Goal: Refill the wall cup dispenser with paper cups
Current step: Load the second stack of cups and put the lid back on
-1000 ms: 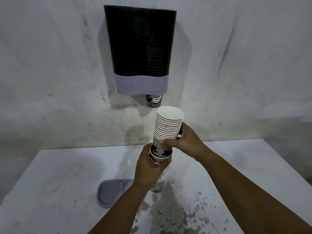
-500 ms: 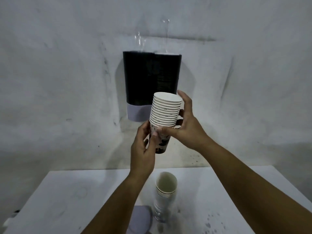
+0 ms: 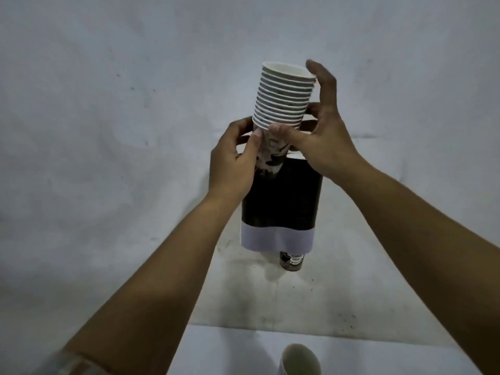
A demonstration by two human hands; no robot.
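A stack of several nested white paper cups (image 3: 284, 100) stands upright, rims up, held just above the top of the wall dispenser (image 3: 281, 201). The dispenser is a dark cylinder with a pale band at its base, and one cup (image 3: 291, 262) pokes out below. My left hand (image 3: 234, 161) grips the printed bottom cup of the stack from the left. My right hand (image 3: 320, 131) holds the stack's lower part from the right, with its upper fingers spread beside the rims. The dispenser's top opening is hidden behind my hands.
A second stack of cups (image 3: 300, 359) stands on the white table (image 3: 378, 353) at the bottom edge. The grey wall (image 3: 108, 131) fills the rest of the view.
Both hands have lifted the cup stack from table height up to the dispenser's top. The view has tilted upward, so the table has dropped to the bottom edge.
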